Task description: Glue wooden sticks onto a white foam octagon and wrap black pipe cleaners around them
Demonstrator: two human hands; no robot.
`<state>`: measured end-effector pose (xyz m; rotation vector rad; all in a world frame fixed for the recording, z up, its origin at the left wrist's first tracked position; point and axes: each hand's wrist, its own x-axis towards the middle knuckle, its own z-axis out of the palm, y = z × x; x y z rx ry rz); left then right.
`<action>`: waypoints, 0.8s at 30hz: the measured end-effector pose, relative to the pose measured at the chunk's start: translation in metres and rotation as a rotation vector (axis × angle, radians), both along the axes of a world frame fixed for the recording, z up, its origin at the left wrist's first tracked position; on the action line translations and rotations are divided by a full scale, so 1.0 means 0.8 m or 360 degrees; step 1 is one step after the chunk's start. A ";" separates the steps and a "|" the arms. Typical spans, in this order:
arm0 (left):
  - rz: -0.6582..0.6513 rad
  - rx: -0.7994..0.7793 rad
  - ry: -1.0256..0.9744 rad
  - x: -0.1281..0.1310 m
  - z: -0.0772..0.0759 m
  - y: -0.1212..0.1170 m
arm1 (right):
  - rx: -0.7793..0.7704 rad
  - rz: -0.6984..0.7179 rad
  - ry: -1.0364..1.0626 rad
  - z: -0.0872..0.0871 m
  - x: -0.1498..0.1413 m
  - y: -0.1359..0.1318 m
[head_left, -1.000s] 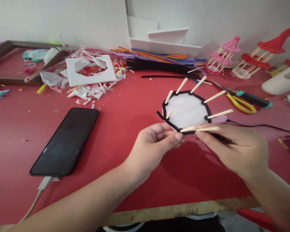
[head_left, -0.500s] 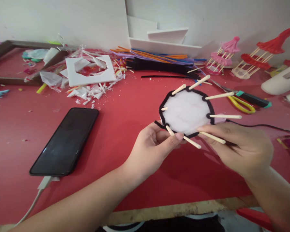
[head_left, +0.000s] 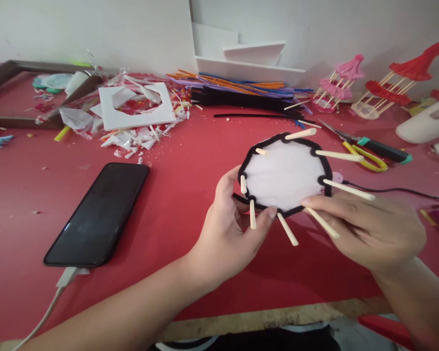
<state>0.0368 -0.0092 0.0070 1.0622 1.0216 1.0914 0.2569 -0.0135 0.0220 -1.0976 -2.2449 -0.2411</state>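
A white foam disc (head_left: 283, 173) rimmed with a black pipe cleaner and stuck through with several wooden sticks is held above the red table (head_left: 190, 195). My left hand (head_left: 234, 229) pinches its lower left edge, thumb under the rim and fingers behind. My right hand (head_left: 366, 226) holds the lower right edge, fingers closed along one stick. The disc's flat face is tilted toward me.
A black phone (head_left: 98, 212) on a white cable lies at the left. Foam scraps (head_left: 135, 117) and a pile of pipe cleaners (head_left: 241, 95) sit at the back. Yellow-handled scissors (head_left: 362, 151) and two finished stick-and-pipe-cleaner models (head_left: 388, 83) stand at the right.
The disc has been tipped up and turned between both hands, so its face shows more fully and the sticks now point down and right. My left hand shifted round the left rim.
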 end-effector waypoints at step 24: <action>-0.0276 -0.0628 -0.0525 -0.003 -0.006 0.016 | -0.0512 -0.0170 0.0487 -0.003 -0.010 0.002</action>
